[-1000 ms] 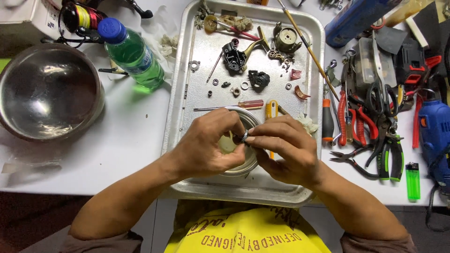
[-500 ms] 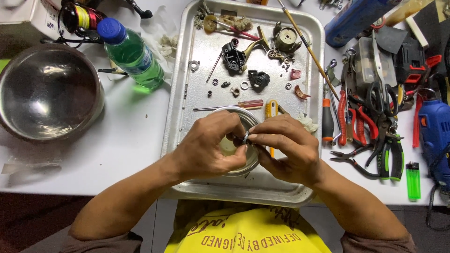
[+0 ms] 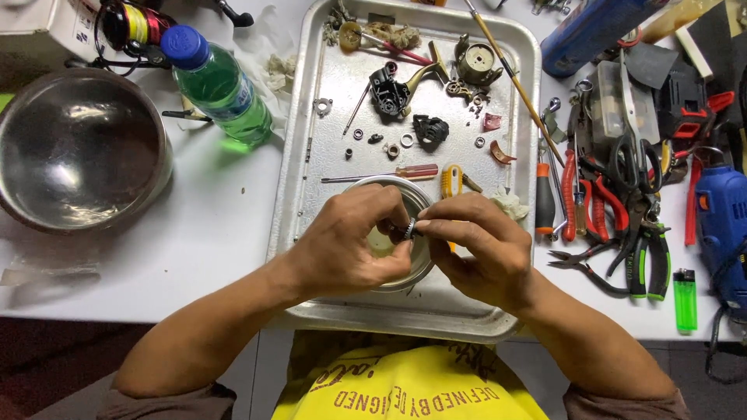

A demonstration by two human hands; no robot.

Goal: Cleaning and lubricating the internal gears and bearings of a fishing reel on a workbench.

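Both my left hand (image 3: 350,249) and right hand (image 3: 478,249) are pinching a small metal ring (image 3: 409,229) over the bowl (image 3: 420,268) near the tray's (image 3: 311,194) front edge, catching drops.

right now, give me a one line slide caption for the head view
Both hands, left hand and right hand, pinch a small metal ring over a round tin on a metal tray of loose parts.

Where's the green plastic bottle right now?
The green bottle lies upper left on the white table, between the steel bowl and the metal tray.
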